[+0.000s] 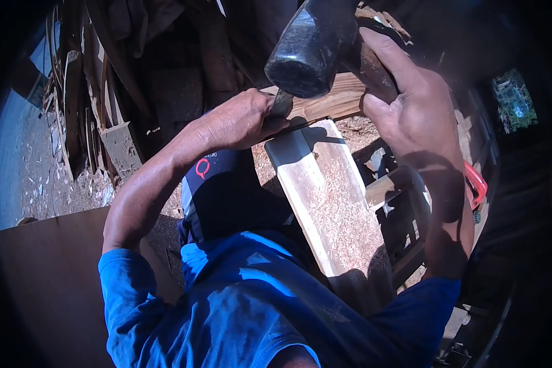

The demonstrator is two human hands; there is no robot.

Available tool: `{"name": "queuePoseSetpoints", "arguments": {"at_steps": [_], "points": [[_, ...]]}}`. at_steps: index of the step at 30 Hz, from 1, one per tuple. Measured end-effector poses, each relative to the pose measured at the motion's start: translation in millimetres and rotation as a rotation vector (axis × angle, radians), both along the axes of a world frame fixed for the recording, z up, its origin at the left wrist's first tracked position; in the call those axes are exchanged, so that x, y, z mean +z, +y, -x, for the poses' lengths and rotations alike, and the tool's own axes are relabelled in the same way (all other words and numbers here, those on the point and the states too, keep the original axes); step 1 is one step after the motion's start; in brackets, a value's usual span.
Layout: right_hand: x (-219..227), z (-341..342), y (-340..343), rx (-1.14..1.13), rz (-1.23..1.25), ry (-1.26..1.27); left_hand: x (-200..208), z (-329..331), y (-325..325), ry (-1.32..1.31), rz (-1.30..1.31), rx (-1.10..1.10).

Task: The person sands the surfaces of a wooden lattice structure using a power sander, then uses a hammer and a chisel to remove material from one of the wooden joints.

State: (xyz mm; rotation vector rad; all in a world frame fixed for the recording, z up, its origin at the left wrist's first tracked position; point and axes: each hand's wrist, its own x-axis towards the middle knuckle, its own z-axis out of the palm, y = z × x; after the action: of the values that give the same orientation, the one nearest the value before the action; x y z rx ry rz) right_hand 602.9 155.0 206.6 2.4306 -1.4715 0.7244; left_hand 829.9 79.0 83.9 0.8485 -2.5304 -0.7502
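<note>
My right hand [414,113] is wrapped around the handle of a mallet with a thick black head [306,52]. The mallet is raised, its round face close over my left hand [248,119]. That hand is closed on what looks like a chisel [281,104], whose upper end shows below the mallet; its cutting end is mostly hidden. Under it lies a brown wooden piece [334,98], crossing the far end of a pale plank [310,202]. Wood shavings [343,208] cover much of the plank.
Scrap wood strips [101,92] lean in a pile at the far left. A wooden sheet [49,270] stands at the near left. Right of the plank are a wooden frame [389,187] and a curved red object [476,184]. My leg in dark trousers [236,190] is beside the plank.
</note>
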Motion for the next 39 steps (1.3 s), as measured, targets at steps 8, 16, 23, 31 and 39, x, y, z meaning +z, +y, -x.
{"name": "queuePoseSetpoints", "arguments": {"at_steps": [8,16,23,31,39], "points": [[7.3,-8.2,-5.0,-0.042,-0.157,-0.297,-25.9,-6.2,-9.8,-0.032,0.058,-0.048],[-3.8,9.4,-11.8,-0.102,-0.123,-0.19,-25.1,-25.6,-8.4,0.175,0.051,-0.188],[-3.0,20.8,-14.4,-0.101,-0.093,-0.184,-13.5,-8.3,-16.4,0.28,-0.064,-0.065],[6.7,16.4,-0.4,-0.167,-0.085,-0.169,-11.2,-2.1,-19.7,0.215,-0.117,-0.053],[31.7,-53.2,11.3,-0.13,-0.173,-0.694,-6.3,6.7,-17.6,0.113,-0.025,-0.088]]}}
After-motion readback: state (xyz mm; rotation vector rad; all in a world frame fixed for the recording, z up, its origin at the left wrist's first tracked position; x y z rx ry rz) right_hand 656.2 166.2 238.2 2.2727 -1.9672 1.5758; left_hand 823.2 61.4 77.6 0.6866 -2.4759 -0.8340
